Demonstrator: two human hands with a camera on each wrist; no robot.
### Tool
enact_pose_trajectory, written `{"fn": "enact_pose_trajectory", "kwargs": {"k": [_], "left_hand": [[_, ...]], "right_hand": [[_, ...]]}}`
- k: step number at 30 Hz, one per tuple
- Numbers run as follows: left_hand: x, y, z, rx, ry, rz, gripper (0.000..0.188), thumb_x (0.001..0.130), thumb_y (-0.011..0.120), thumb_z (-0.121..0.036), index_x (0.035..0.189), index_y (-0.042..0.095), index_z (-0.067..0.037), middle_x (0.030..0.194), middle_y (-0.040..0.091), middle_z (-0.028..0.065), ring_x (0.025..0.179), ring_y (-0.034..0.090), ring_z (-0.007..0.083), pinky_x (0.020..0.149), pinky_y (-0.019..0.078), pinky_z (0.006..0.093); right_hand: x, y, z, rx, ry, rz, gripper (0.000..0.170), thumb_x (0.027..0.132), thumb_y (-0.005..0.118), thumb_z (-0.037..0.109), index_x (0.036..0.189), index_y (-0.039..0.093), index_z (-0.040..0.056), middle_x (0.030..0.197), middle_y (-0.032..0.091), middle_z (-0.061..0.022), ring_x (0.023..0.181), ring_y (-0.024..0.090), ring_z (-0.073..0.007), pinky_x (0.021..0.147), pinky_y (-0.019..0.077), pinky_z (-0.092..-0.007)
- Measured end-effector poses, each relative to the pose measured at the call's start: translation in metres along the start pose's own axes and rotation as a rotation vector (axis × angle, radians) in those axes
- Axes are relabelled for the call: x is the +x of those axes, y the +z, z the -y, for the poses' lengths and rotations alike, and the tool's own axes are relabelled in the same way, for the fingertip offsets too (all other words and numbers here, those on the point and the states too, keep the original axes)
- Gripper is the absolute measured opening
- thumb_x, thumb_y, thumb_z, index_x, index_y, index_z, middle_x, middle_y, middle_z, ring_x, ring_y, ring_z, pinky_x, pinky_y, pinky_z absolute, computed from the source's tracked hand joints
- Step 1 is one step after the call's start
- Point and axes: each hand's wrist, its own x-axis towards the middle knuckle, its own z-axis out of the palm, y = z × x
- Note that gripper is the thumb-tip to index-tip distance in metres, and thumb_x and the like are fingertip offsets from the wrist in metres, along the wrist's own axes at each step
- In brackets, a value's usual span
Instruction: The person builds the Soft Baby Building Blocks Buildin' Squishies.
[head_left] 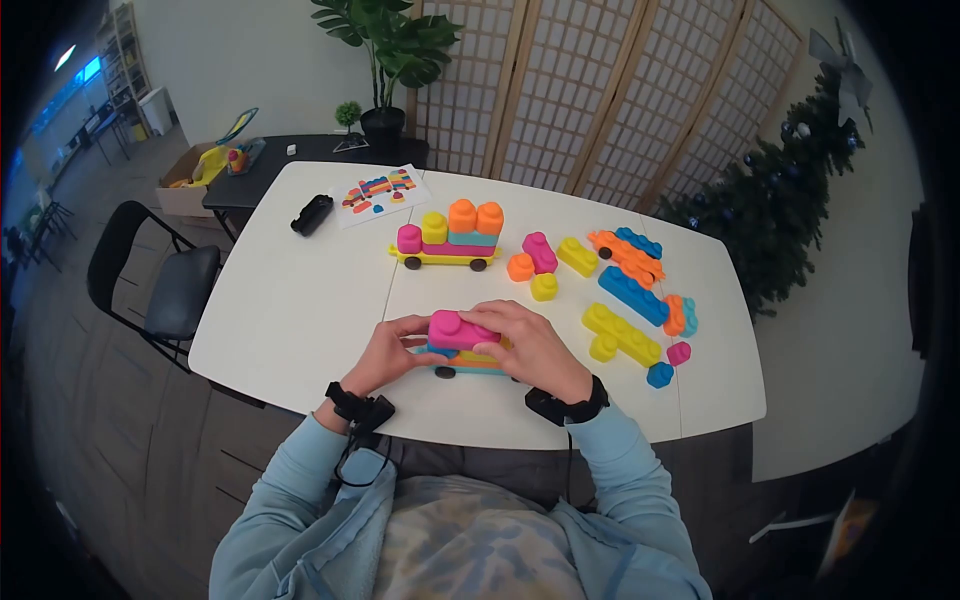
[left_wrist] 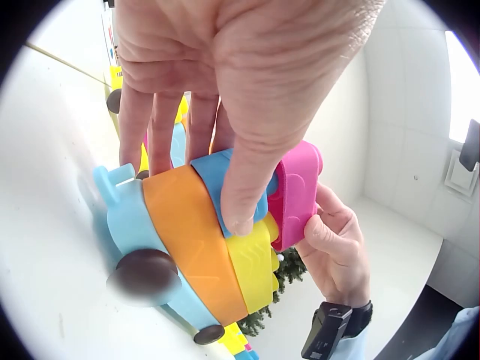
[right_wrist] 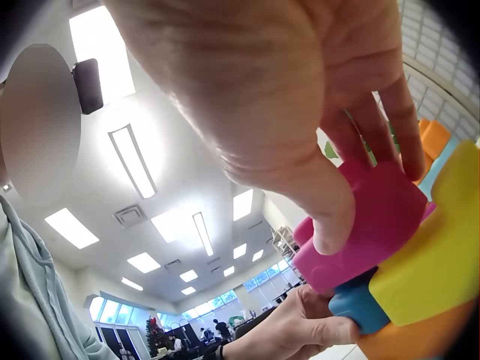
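Observation:
A wheeled toy car stands in front of me, built on a light blue base (left_wrist: pixel 127 221). An orange block (left_wrist: pixel 187 244) sits on that base, and above it are a blue block (left_wrist: pixel 212 177) and a yellow block (left_wrist: pixel 253 262). My left hand (head_left: pixel 382 357) grips the blue block at the car's left end, thumb on the near side and fingers behind. My right hand (head_left: pixel 543 348) holds a long pink block (head_left: pixel 460 331) between thumb and fingers, over the blue and yellow blocks. In the left wrist view the pink block is tilted against their studs.
Beyond the hands stands a second built car with a yellow base (head_left: pixel 440 259). Loose pieces lie to the right, among them an orange wheeled base (head_left: pixel 628 258), a long blue block (head_left: pixel 634 295) and a long yellow block (head_left: pixel 620 333). A picture sheet (head_left: pixel 412 205) and black case (head_left: pixel 312 215) lie far left.

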Motion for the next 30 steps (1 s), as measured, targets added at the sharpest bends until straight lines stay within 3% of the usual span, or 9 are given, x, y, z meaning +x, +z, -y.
{"fn": "enact_pose_trajectory", "kwargs": {"k": [10, 19, 21, 22, 24, 26, 27, 29, 30], "left_hand": [[0.0, -0.001, -0.003, 0.036, -0.001, 0.036, 0.06, 0.08, 0.088, -0.004, 0.135, 0.064, 0.0, 0.131, 0.068, 0.0095, 0.119, 0.068, 0.0201, 0.108, 0.0559, 0.0369], [-0.004, 0.0, -0.023, 0.0, 0.054, 0.007, 0.066, 0.082, 0.089, -0.011, 0.139, 0.059, 0.0, 0.132, 0.068, 0.0115, 0.125, 0.065, 0.0215, 0.111, 0.0509, 0.0364], [-0.003, -0.001, -0.024, 0.006, 0.041, 0.009, 0.065, 0.083, 0.089, -0.012, 0.139, 0.06, 0.001, 0.132, 0.068, 0.0121, 0.126, 0.065, 0.0217, 0.111, 0.0508, 0.0359], [-0.004, -0.002, -0.022, 0.033, 0.051, 0.0, 0.064, 0.083, 0.089, -0.012, 0.139, 0.06, 0.001, 0.132, 0.069, 0.0123, 0.125, 0.066, 0.0217, 0.111, 0.0511, 0.0357], [-0.004, -0.004, -0.021, 0.059, 0.062, -0.014, 0.064, 0.083, 0.089, -0.012, 0.138, 0.06, 0.001, 0.131, 0.069, 0.0124, 0.124, 0.066, 0.0216, 0.11, 0.0515, 0.0355], [-0.004, -0.007, -0.022, 0.086, 0.077, -0.013, 0.062, 0.083, 0.088, -0.013, 0.137, 0.06, 0.002, 0.13, 0.069, 0.0128, 0.122, 0.067, 0.0219, 0.109, 0.0529, 0.0357], [-0.004, -0.007, -0.022, 0.085, 0.078, -0.014, 0.062, 0.083, 0.088, -0.013, 0.137, 0.06, 0.002, 0.13, 0.069, 0.0128, 0.122, 0.067, 0.0219, 0.109, 0.0529, 0.0357], [-0.004, -0.009, -0.022, 0.098, 0.073, -0.013, 0.061, 0.084, 0.088, -0.014, 0.136, 0.061, 0.002, 0.129, 0.07, 0.0128, 0.12, 0.068, 0.0222, 0.107, 0.0541, 0.0362], [-0.004, -0.009, -0.023, 0.098, 0.074, -0.013, 0.061, 0.084, 0.088, -0.014, 0.136, 0.061, 0.002, 0.129, 0.07, 0.0128, 0.12, 0.068, 0.0222, 0.107, 0.0541, 0.0362]], "right_hand": [[0.0, 0.008, 0.001, -0.066, 0.002, 0.004, 0.049, 0.086, 0.077, 0.012, 0.134, 0.068, 0.0118, 0.122, 0.068, -0.0085, 0.111, 0.066, -0.0297, 0.092, 0.0568, -0.0413], [0.003, 0.005, -0.003, -0.077, 0.014, 0.045, 0.053, 0.088, 0.077, 0.015, 0.139, 0.064, 0.0119, 0.132, 0.067, -0.0113, 0.119, 0.065, -0.0325, 0.099, 0.0544, -0.04], [0.012, -0.011, -0.011, 0.062, -0.007, 0.176, 0.053, 0.089, 0.078, 0.018, 0.139, 0.064, 0.0099, 0.136, 0.067, -0.012, 0.123, 0.064, -0.0322, 0.104, 0.0517, -0.0401], [0.014, -0.02, -0.013, 0.126, 0.043, 0.101, 0.049, 0.091, 0.077, 0.022, 0.136, 0.066, 0.0077, 0.135, 0.068, -0.0133, 0.126, 0.064, -0.0319, 0.107, 0.0493, -0.0393], [0.025, -0.035, -0.038, 0.123, 0.02, -0.093, 0.044, 0.091, 0.074, 0.025, 0.13, 0.069, 0.0048, 0.127, 0.071, -0.0167, 0.117, 0.067, -0.0344, 0.102, 0.0519, -0.0428], [0.039, -0.058, -0.051, 0.082, 0.297, -0.185, 0.043, 0.089, 0.077, 0.024, 0.126, 0.071, 0.0028, 0.121, 0.072, -0.0186, 0.114, 0.068, -0.036, 0.101, 0.0522, -0.0437], [0.044, -0.063, -0.067, 0.082, 0.296, -0.185, 0.043, 0.089, 0.077, 0.024, 0.126, 0.071, 0.0028, 0.121, 0.072, -0.0186, 0.114, 0.068, -0.036, 0.101, 0.0522, -0.0437], [0.056, -0.058, -0.117, -0.206, 0.321, -0.307, 0.044, 0.088, 0.078, 0.024, 0.126, 0.071, 0.0012, 0.119, 0.072, -0.0211, 0.112, 0.068, -0.0378, 0.1, 0.0528, -0.0447], [0.06, -0.056, -0.133, -0.206, 0.32, -0.307, 0.044, 0.088, 0.078, 0.024, 0.126, 0.071, 0.0012, 0.119, 0.072, -0.0211, 0.112, 0.068, -0.0378, 0.1, 0.0528, -0.0447]]}}
